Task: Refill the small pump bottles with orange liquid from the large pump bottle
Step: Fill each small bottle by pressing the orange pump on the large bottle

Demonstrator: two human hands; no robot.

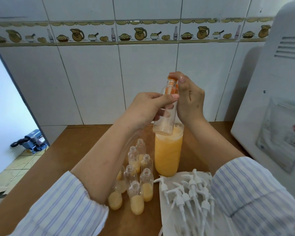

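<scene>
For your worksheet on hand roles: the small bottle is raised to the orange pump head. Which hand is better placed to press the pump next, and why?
The right hand: its fingers already rest on the orange pump head, while the left hand grips the small bottle under the spout.

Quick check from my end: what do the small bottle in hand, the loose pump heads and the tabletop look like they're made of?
Small bottle: clear glossy plastic, most likely; the fingers behind show through its thin wall. Glass can't be ruled out.
Pump heads: white opaque moulded plastic, slightly shiny, with thin dip tubes.
Tabletop: smooth brown surface, wood or wood-look laminate; too little grain shows to say which.
</scene>
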